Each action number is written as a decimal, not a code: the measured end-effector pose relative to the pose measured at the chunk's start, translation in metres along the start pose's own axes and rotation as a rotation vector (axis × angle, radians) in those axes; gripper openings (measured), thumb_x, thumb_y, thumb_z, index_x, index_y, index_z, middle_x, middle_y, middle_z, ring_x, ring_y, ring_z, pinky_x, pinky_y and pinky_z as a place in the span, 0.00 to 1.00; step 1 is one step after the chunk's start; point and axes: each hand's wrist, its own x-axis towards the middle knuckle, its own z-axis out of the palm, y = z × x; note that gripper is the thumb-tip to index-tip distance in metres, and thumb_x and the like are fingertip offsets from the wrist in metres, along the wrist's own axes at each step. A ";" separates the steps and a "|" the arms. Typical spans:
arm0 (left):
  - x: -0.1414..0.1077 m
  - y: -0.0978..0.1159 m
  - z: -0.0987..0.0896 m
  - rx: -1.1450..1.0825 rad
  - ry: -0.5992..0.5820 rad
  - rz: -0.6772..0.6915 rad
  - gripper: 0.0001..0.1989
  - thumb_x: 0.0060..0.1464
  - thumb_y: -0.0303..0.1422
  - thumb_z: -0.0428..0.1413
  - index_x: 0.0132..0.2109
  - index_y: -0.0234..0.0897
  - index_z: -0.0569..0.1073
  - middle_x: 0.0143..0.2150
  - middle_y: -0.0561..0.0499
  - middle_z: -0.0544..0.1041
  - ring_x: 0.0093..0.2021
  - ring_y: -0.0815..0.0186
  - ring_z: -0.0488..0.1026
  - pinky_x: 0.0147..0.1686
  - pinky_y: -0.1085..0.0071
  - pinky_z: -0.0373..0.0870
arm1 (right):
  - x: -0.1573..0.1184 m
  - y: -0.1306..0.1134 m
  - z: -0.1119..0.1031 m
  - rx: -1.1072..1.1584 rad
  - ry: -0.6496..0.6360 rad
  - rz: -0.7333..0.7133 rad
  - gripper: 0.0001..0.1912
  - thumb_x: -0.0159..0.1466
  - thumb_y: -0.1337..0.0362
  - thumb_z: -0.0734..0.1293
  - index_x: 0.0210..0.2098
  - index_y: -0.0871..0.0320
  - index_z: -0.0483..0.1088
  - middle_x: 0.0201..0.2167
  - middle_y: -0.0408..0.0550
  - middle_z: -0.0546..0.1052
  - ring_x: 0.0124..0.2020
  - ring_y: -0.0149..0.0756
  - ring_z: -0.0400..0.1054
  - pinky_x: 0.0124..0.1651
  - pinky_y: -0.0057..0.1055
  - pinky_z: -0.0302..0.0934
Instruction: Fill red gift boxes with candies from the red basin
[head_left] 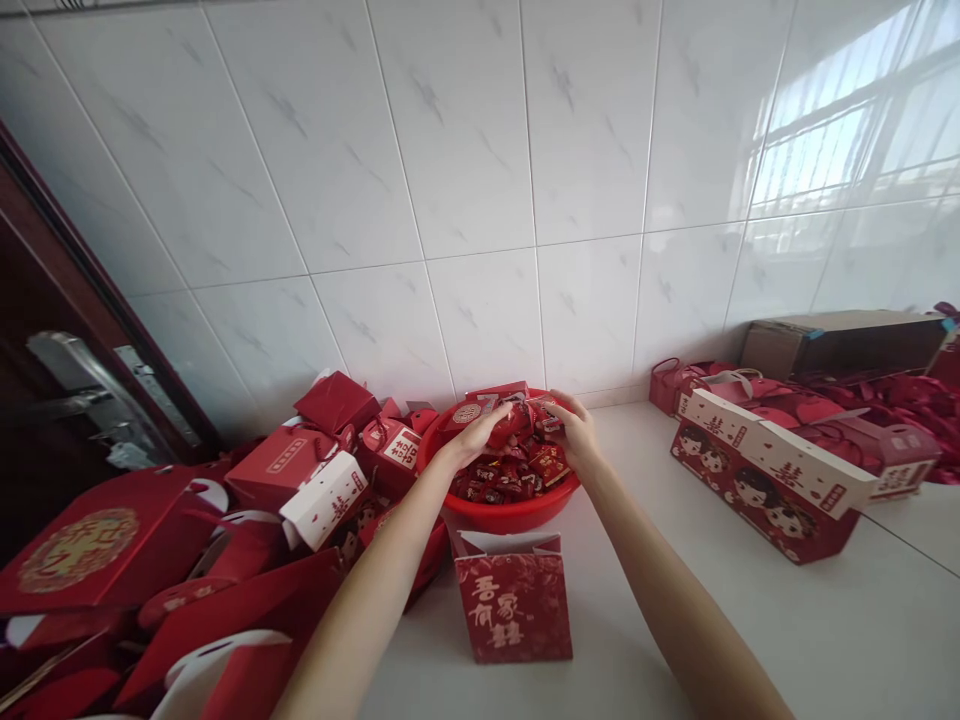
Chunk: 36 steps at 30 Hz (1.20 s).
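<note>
A red plastic basin (510,516) full of small red wrapped packets (495,482) stands near the tiled wall. Over its left part, my left hand (481,432) is closed on a shiny red packet (512,424). Across from it, my right hand (574,428) bends its fingers over the basin's right side; what they hold, if anything, is too small to make out. In front of the basin, an upright red paper box (514,608) with pale lettering has its top open toward the basin.
Many red gift boxes (281,465) are heaped at the left, beside a door handle (82,375). On the right lie two printed long boxes (757,490), more red boxes and a brown carton (847,340). White tiles (480,150) rise behind.
</note>
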 end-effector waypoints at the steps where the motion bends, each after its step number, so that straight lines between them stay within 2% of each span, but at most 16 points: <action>1: -0.001 0.000 0.002 -0.018 0.015 0.037 0.23 0.49 0.52 0.64 0.38 0.35 0.80 0.30 0.48 0.80 0.32 0.63 0.76 0.35 0.68 0.71 | 0.000 0.000 0.000 -0.005 0.000 0.008 0.20 0.46 0.64 0.75 0.40 0.53 0.75 0.28 0.40 0.80 0.22 0.33 0.71 0.21 0.27 0.64; 2: -0.001 -0.001 0.003 -0.029 0.035 0.078 0.22 0.43 0.46 0.69 0.40 0.36 0.80 0.34 0.48 0.81 0.35 0.63 0.77 0.38 0.68 0.71 | -0.001 -0.001 0.001 -0.007 0.003 0.015 0.20 0.46 0.64 0.75 0.39 0.54 0.74 0.28 0.41 0.80 0.22 0.33 0.71 0.21 0.27 0.65; 4: -0.002 -0.003 0.006 -0.038 0.078 0.142 0.27 0.33 0.37 0.74 0.44 0.37 0.80 0.39 0.48 0.83 0.40 0.62 0.78 0.45 0.67 0.71 | -0.002 -0.002 0.001 -0.002 0.002 0.024 0.20 0.44 0.65 0.75 0.38 0.54 0.74 0.29 0.41 0.80 0.23 0.33 0.71 0.22 0.28 0.67; 7: -0.002 -0.007 0.007 -0.056 0.121 0.166 0.29 0.27 0.32 0.75 0.43 0.36 0.80 0.40 0.48 0.83 0.41 0.60 0.78 0.49 0.64 0.71 | -0.002 -0.002 0.001 0.006 -0.034 0.019 0.22 0.42 0.65 0.76 0.38 0.54 0.74 0.29 0.41 0.80 0.23 0.32 0.71 0.24 0.28 0.68; 12: -0.003 -0.009 0.006 -0.149 0.218 0.169 0.27 0.29 0.36 0.75 0.40 0.35 0.78 0.38 0.48 0.83 0.41 0.59 0.79 0.45 0.64 0.72 | 0.000 0.002 -0.002 -0.025 -0.098 0.001 0.14 0.42 0.61 0.76 0.28 0.56 0.73 0.27 0.40 0.78 0.25 0.32 0.71 0.24 0.26 0.68; 15: -0.006 -0.008 0.007 -0.177 0.200 0.174 0.29 0.30 0.39 0.75 0.42 0.35 0.79 0.39 0.47 0.83 0.41 0.57 0.79 0.43 0.63 0.73 | 0.001 0.003 -0.002 -0.043 -0.120 0.011 0.13 0.42 0.60 0.76 0.25 0.56 0.73 0.28 0.41 0.78 0.25 0.32 0.70 0.23 0.26 0.68; 17: -0.007 -0.008 0.008 -0.158 0.176 0.224 0.28 0.31 0.41 0.74 0.41 0.34 0.79 0.37 0.46 0.83 0.41 0.57 0.79 0.45 0.63 0.73 | 0.000 0.002 -0.001 -0.051 -0.137 0.020 0.12 0.43 0.61 0.76 0.24 0.57 0.73 0.27 0.42 0.77 0.26 0.32 0.70 0.22 0.26 0.67; 21: -0.005 -0.010 0.007 -0.118 0.252 0.251 0.22 0.32 0.43 0.73 0.32 0.35 0.77 0.30 0.51 0.81 0.36 0.61 0.78 0.40 0.66 0.71 | -0.004 -0.002 0.001 -0.072 -0.185 0.044 0.11 0.43 0.62 0.76 0.22 0.57 0.72 0.25 0.43 0.75 0.26 0.32 0.69 0.23 0.27 0.68; 26: 0.000 -0.015 0.006 -0.088 0.337 0.290 0.19 0.36 0.44 0.71 0.26 0.37 0.73 0.25 0.54 0.76 0.31 0.64 0.74 0.36 0.69 0.68 | -0.007 -0.005 0.001 -0.023 -0.225 0.064 0.11 0.45 0.62 0.77 0.23 0.57 0.73 0.26 0.42 0.75 0.27 0.32 0.69 0.24 0.27 0.69; 29: 0.001 -0.017 0.006 -0.024 0.379 0.309 0.20 0.39 0.46 0.68 0.24 0.37 0.70 0.23 0.56 0.73 0.30 0.65 0.72 0.34 0.70 0.65 | -0.007 -0.009 0.002 0.044 -0.215 0.132 0.08 0.49 0.63 0.75 0.26 0.57 0.74 0.28 0.42 0.78 0.31 0.34 0.71 0.29 0.28 0.71; 33: 0.002 -0.017 0.008 0.011 0.402 0.337 0.22 0.39 0.50 0.67 0.25 0.38 0.68 0.23 0.56 0.71 0.29 0.66 0.69 0.31 0.71 0.63 | -0.008 -0.014 0.003 0.106 -0.272 0.239 0.04 0.55 0.66 0.72 0.31 0.58 0.76 0.33 0.47 0.81 0.36 0.38 0.74 0.37 0.36 0.74; 36: 0.000 -0.015 0.011 0.027 0.385 0.369 0.25 0.40 0.53 0.66 0.25 0.38 0.66 0.22 0.58 0.67 0.26 0.69 0.66 0.27 0.73 0.60 | -0.009 -0.015 0.003 0.103 -0.313 0.265 0.03 0.56 0.67 0.72 0.32 0.58 0.76 0.35 0.47 0.81 0.37 0.38 0.74 0.38 0.37 0.74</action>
